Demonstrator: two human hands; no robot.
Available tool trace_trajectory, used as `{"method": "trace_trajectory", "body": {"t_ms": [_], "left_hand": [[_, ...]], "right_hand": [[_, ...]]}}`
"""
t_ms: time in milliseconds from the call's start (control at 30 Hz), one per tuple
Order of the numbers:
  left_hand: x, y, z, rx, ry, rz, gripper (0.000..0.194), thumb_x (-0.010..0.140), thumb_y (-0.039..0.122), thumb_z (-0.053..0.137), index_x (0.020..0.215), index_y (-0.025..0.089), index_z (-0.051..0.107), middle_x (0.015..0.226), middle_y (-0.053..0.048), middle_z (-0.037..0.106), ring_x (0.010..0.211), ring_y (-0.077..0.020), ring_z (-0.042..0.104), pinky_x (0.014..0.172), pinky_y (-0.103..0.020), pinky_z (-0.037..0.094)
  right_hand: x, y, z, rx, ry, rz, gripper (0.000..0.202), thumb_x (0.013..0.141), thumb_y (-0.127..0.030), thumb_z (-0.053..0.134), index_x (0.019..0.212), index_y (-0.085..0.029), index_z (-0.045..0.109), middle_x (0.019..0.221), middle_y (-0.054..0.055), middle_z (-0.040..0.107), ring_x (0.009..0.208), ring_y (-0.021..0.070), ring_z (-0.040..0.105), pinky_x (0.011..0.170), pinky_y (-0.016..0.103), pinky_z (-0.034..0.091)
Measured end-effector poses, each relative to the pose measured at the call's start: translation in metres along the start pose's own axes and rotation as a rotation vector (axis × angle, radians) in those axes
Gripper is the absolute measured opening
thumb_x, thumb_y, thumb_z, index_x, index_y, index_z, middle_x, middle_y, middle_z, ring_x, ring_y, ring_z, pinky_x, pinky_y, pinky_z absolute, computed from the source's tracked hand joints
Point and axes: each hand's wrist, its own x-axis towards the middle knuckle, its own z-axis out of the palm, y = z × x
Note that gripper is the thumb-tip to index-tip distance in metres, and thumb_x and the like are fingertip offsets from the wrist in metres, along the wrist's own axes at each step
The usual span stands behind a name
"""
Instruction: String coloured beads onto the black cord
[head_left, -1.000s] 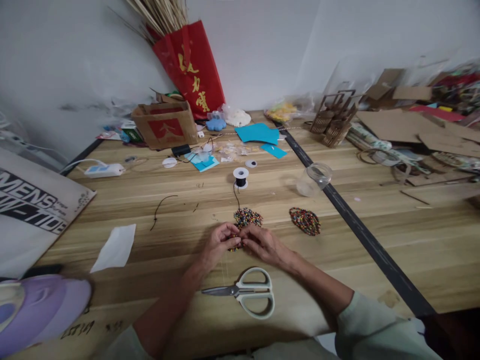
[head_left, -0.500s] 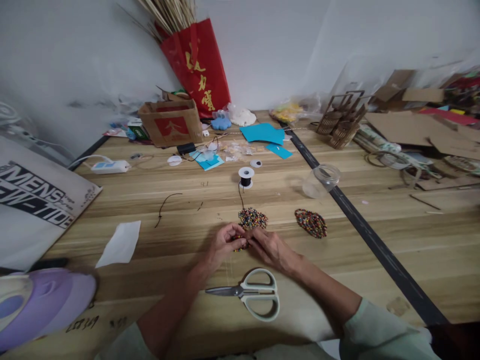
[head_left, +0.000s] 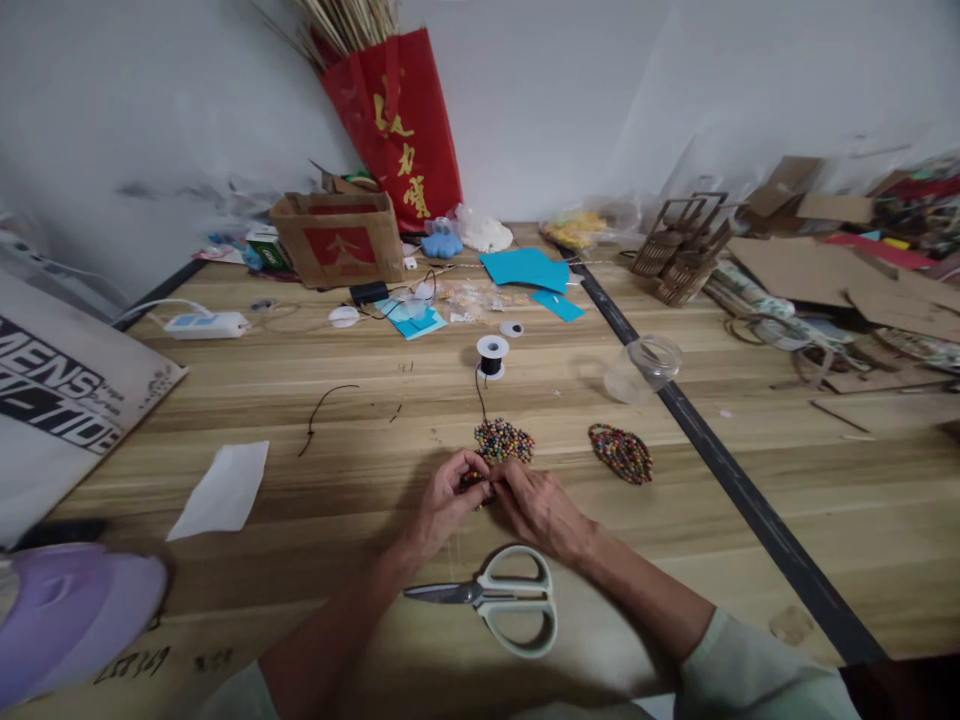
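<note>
From your head camera, looking down: your left hand (head_left: 444,500) and your right hand (head_left: 538,508) meet in the middle of the wooden table (head_left: 825,480), fingertips almost touching. Both hands are pinched shut on the near end of the beaded piece (head_left: 501,445), a flat patch of many small coloured beads. The rest of that patch sticks out past your fingers, away from you, toward the wall. So the beads lie just in front of your pinch, not to one side.

Both hands are equally close to it; neither one is nearer.

A thin black thread (head_left: 480,392) runs from the far edge of the beaded piece straight up to the small spool (head_left: 492,354), which stands farther back on the table. The long line here goes from you, through the beads, to the spool.

A second beaded patch (head_left: 620,452) lies on your right side, apart from your hands, nearer your right hand. The scissors (head_left: 501,597) lie flat just below your hands, close to your body, blades pointing left, and nobody is touching them.
</note>
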Motion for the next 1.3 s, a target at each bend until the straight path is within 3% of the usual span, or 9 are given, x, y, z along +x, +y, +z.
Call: {"method": "trace_trajectory", "body": {"t_ms": [233,467,667,900,1300], "left_hand": [[-0.001,0.002,0.0,-0.077,0.018,-0.062,0.025,0.067,0.028,0.074,0.083,0.016,0.059,0.077,0.0,0.06,0.072,-0.0137,0.055,0.066,-0.024,0.044],[0.002,0.003,-0.004,-0.082,-0.088,-0.146,0.031,0.07,0.043,0.073,0.076,0.013,0.063,0.066,-0.001,0.061,0.064,-0.0134,0.055,0.063,-0.026,0.043],[0.002,-0.004,-0.005,-0.051,-0.119,-0.116,0.027,0.068,0.036,0.074,0.074,0.015,0.057,0.07,0.0,0.059,0.066,-0.0135,0.054,0.062,-0.025,0.042],[0.005,-0.017,-0.008,-0.025,-0.172,-0.076,0.018,0.071,0.029,0.065,0.074,0.017,0.052,0.068,0.001,0.057,0.063,-0.013,0.051,0.06,-0.024,0.04],[0.002,-0.005,-0.004,-0.034,-0.148,-0.095,0.015,0.068,0.027,0.062,0.067,0.017,0.051,0.064,0.001,0.056,0.063,-0.0135,0.053,0.06,-0.024,0.041]], "right_hand": [[0.003,0.005,-0.006,0.125,0.022,0.001,0.012,0.098,-0.017,0.035,0.097,-0.019,0.047,0.083,0.007,0.061,0.07,0.0166,0.059,0.061,0.026,0.043],[0.001,0.006,-0.008,0.164,0.02,-0.015,0.013,0.1,-0.02,0.035,0.097,-0.021,0.048,0.082,0.006,0.06,0.071,0.0163,0.059,0.064,0.026,0.045],[0.001,0.005,-0.007,0.103,0.016,-0.061,0.011,0.1,-0.019,0.035,0.1,-0.02,0.046,0.084,0.005,0.061,0.071,0.0152,0.059,0.063,0.024,0.045],[-0.002,0.002,-0.004,-0.122,-0.039,-0.11,0.01,0.097,-0.014,0.034,0.098,-0.019,0.042,0.082,0.005,0.059,0.069,0.0161,0.059,0.056,0.024,0.041],[-0.003,-0.002,-0.003,-0.188,-0.044,-0.102,0.012,0.091,-0.008,0.037,0.095,-0.019,0.04,0.08,0.006,0.058,0.066,0.0163,0.056,0.053,0.024,0.036]]}}
